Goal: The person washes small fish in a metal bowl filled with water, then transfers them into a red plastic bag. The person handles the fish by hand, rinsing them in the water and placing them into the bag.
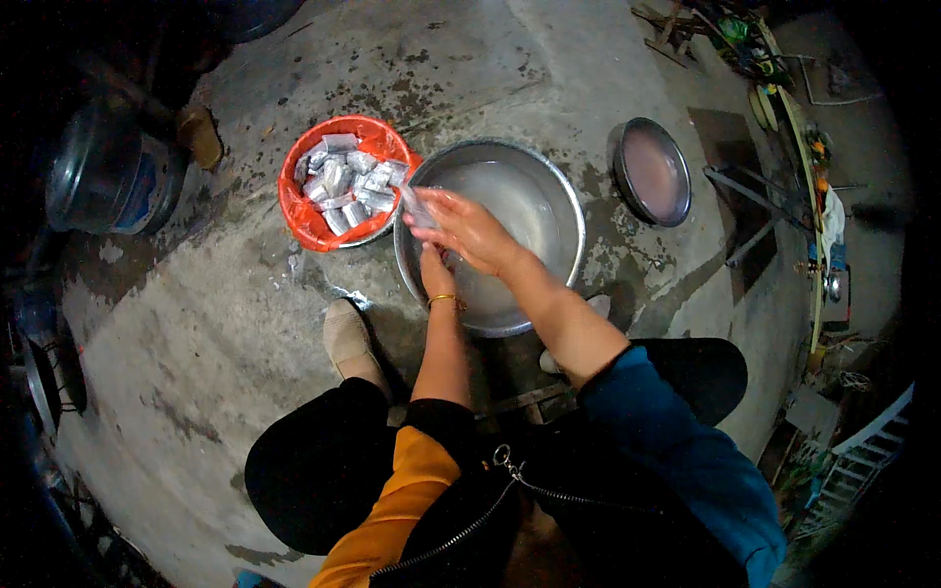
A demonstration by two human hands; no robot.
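My right hand (470,231) holds a thin silvery piece (417,209) at its fingertips, over the left rim of a large metal basin (578,242). The basin contains cloudy water (526,202). Just below it is my left hand (439,272), with a gold-coloured bangle at the wrist; its fingers are partly hidden by the right hand, so its grip is unclear. Touching or nearly touching the basin's left side, a round container lined with a red plastic bag (290,198) holds many silvery pieces (338,178) that look like cut fish.
A smaller metal bowl (653,171) of pinkish liquid sits to the right on the wet concrete floor (470,66). A lidded bucket (106,173) and a slipper (198,137) are at left. Along the right edge are a metal-legged stand (750,206) and a slatted rack (860,456).
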